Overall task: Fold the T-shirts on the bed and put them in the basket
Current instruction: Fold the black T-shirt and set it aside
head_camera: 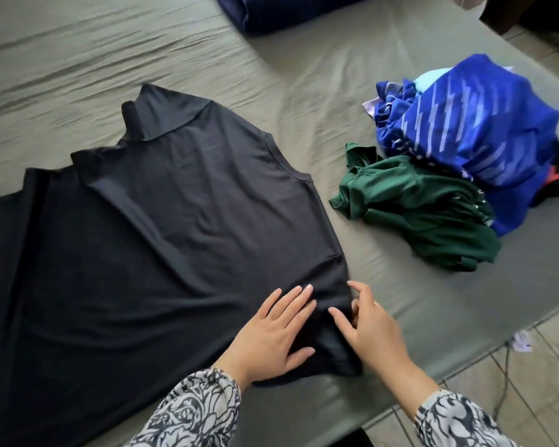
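While left hand (271,333) presses black T-shirt (175,204), right hand (373,330) pinches its corner.

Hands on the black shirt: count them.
2. The left hand lies flat on the black shirt near its hem; the right hand pinches the shirt's edge beside it.

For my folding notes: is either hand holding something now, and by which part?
The right hand pinches the black shirt at its near right corner. The left hand only presses flat on it beside.

shirt (162,221) spread on bed (304,85) | clothes pile (449,162) right of it
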